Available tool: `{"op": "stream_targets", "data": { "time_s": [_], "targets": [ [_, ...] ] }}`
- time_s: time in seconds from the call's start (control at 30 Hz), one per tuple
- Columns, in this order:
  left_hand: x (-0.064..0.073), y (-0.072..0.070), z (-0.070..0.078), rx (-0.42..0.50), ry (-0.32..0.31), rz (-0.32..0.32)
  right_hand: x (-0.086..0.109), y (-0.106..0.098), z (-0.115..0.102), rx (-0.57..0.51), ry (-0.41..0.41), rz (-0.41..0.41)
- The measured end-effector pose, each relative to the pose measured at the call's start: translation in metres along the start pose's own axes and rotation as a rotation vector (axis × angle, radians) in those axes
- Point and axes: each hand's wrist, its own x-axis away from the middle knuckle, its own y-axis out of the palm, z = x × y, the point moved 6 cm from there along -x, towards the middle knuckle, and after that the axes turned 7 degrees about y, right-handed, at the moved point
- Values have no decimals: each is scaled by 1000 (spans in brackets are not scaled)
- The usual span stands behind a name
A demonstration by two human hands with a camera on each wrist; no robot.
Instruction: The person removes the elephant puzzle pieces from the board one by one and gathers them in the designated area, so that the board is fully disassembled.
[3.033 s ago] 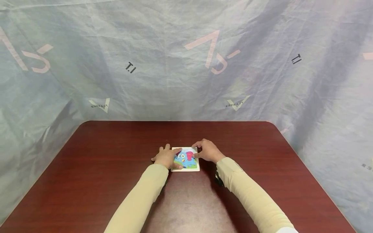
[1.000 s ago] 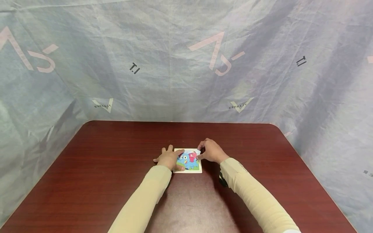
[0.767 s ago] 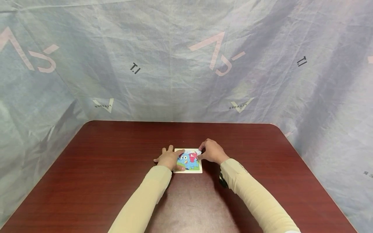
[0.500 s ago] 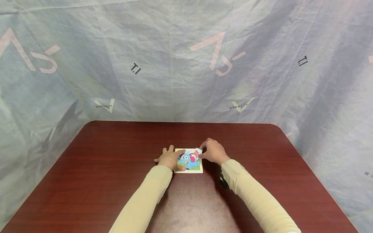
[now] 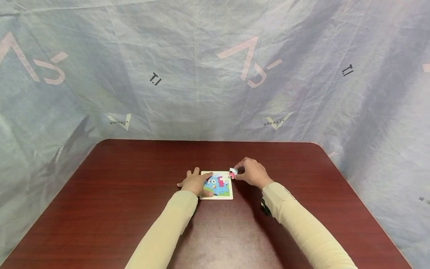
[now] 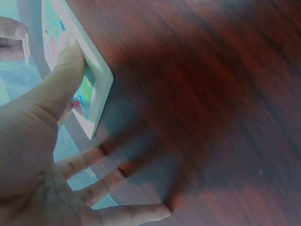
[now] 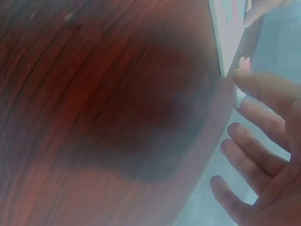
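Note:
A jigsaw puzzle (image 5: 221, 191) with a pale frame and a blue cartoon creature lies flat on the table. My left hand (image 5: 194, 183) rests over its left side with fingers spread. In the left wrist view, the thumb (image 6: 70, 61) lies across the puzzle while other fingers reach past the frame toward the tabletop. Between thumb and forefinger, my right hand (image 5: 254, 173) pinches a pink and white puzzle piece (image 5: 233, 173) just off the upper right corner. A pale bare patch shows at the puzzle's upper right. The right wrist view has the piece (image 7: 240, 92) edge-on, the remaining fingers loosely extended.
The dark red wooden table (image 5: 134, 168) has rounded far corners. A grey printed cloth (image 5: 195, 74) hangs behind it and along both sides.
The right hand has lifted the pink and white puzzle piece out of the upper right corner and moved right with it, exposing the pale patch. The left hand stays in place.

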Motion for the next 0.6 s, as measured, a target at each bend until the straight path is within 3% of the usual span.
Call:
{"op": "stream_targets", "data": {
  "time_s": [0.6],
  "targets": [
    [5,-9,4,-5,19,-10,3,-5,17,52,-42,-30]
  ]
}}
